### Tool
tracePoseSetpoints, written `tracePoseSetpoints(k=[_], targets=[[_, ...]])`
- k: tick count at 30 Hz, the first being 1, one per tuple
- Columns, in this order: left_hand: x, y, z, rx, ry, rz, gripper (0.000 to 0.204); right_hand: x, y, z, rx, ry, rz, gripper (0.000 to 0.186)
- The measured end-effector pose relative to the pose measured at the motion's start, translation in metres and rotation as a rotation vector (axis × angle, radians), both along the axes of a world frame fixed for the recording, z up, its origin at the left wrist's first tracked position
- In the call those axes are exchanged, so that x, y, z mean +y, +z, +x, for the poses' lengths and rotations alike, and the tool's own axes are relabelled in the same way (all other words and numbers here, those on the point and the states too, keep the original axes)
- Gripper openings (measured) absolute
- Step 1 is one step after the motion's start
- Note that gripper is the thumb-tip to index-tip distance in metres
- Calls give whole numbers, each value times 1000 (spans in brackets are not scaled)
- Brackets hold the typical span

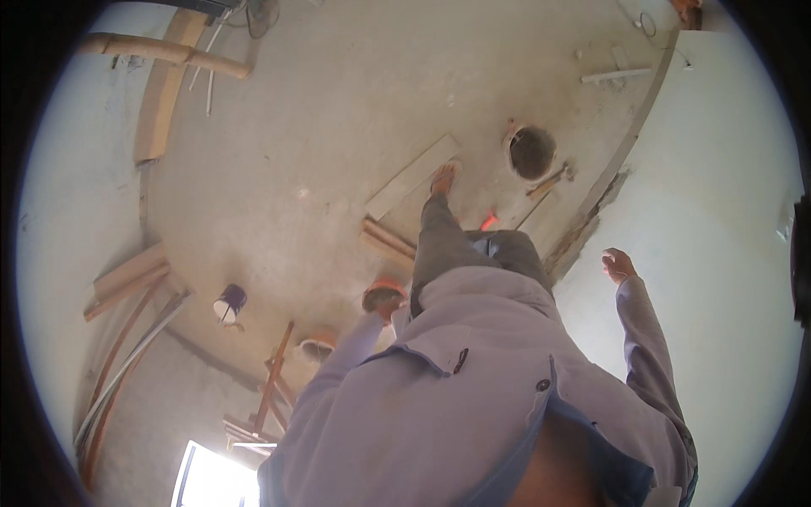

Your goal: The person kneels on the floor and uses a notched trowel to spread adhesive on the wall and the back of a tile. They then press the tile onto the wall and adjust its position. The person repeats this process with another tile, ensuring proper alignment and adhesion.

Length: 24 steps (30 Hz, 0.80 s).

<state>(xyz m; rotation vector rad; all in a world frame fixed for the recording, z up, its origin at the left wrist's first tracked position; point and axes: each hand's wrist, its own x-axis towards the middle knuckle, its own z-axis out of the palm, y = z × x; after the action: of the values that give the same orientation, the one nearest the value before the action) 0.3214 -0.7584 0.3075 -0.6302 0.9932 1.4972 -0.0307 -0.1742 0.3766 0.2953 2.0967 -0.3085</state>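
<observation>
Holding one orange bowl [384, 293], left hand [390, 306].

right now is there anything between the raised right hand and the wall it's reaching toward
Nothing visible does. The right hand is raised close to the pale plastered wall, with only open air between them. The left hand holds an orange bowl lower down, away from that gap.

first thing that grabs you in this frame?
The person's own lilac shirt fills the lower middle. The left hand holds a small orange bowl, while the right hand lifts, open, toward the pale wall. On the dusty floor beyond, a round orange-rimmed pan lies beside a hammer.
</observation>
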Motion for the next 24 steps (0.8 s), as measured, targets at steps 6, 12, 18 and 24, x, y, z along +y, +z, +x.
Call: tracePoseSetpoints(k=[6,12,18,24], targets=[[-30,-21,-7,152,15,-177,53,-127,198,-190,254,676,355,50],[-106,-29,-45,170,74,-395,52,-339,408,-248,1445,290,-1017,45],[-226,-41,-121,219,97,-522,52,-396,491,-111,786,451,-2316,37],[-380,-14,-309,282,203,-591,52,-480,480,-129,817,624,-2497,33]])
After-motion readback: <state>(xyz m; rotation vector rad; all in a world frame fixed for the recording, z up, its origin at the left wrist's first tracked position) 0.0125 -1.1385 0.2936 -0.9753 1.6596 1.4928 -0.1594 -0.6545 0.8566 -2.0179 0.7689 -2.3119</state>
